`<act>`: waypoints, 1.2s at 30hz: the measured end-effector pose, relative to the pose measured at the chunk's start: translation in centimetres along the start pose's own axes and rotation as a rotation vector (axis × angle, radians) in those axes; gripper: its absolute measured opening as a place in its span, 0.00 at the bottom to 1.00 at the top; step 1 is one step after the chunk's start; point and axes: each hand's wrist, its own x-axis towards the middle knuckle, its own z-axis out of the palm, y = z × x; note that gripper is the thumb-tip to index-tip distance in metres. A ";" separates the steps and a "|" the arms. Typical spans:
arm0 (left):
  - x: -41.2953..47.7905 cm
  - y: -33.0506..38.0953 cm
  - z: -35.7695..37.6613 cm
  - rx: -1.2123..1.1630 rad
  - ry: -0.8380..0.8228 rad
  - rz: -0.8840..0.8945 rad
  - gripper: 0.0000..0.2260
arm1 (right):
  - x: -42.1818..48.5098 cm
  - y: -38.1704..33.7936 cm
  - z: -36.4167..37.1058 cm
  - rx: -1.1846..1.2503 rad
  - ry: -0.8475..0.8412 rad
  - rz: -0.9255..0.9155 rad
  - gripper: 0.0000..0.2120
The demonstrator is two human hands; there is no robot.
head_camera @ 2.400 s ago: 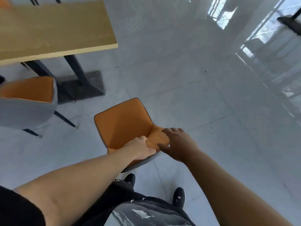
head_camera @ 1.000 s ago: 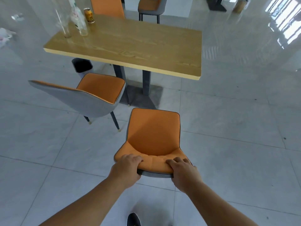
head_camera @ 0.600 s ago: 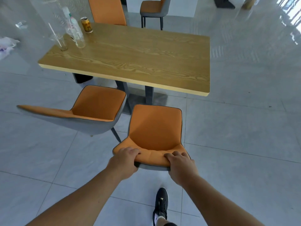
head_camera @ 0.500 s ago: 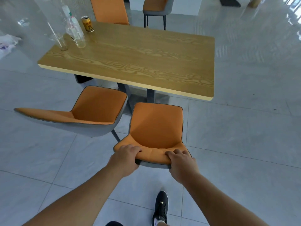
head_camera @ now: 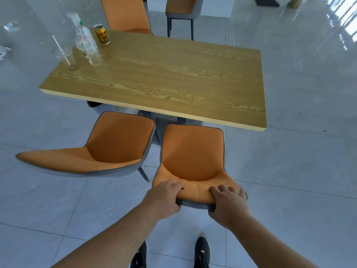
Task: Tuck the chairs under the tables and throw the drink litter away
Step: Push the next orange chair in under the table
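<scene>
An orange chair with a grey shell (head_camera: 193,151) stands in front of me, its seat front just at the near edge of the wooden table (head_camera: 173,78). My left hand (head_camera: 164,198) and my right hand (head_camera: 228,204) both grip the top of its backrest. A second orange chair (head_camera: 108,146) stands to its left, turned sideways, its seat near the table edge. At the table's far left corner stand a clear plastic cup with a straw (head_camera: 66,57), a clear plastic bottle (head_camera: 87,45) and a yellow drink can (head_camera: 102,34).
A third orange chair (head_camera: 125,14) stands at the table's far side and a fourth (head_camera: 181,8) further back. A dark bin (head_camera: 92,104) shows partly under the table's left end. Glossy grey tiled floor spreads all around. My black shoes (head_camera: 201,252) are below.
I turned the chair toward the table and pushed it forward; its seat front has come up to the table's near edge. Both hands kept their grip on the backrest.
</scene>
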 end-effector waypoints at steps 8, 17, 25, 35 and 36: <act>-2.9 -16.3 -9.1 0.250 0.073 -0.134 0.14 | 2.2 -14.3 -1.2 0.062 0.086 -0.063 0.17; -6.9 -29.2 -11.1 0.327 0.154 -0.102 0.18 | 3.8 -18.4 -1.2 -0.056 0.096 0.067 0.12; -6.1 -28.0 -10.1 0.264 0.283 0.205 0.16 | 5.1 -21.6 -1.7 -0.016 0.052 -0.117 0.10; -4.9 -25.3 -10.3 0.301 -0.016 0.070 0.11 | 5.8 -22.2 -1.5 -0.023 0.032 -0.193 0.11; -4.4 -24.4 -11.0 0.298 -0.074 0.034 0.15 | 5.8 -22.0 -2.0 -0.013 0.008 -0.192 0.14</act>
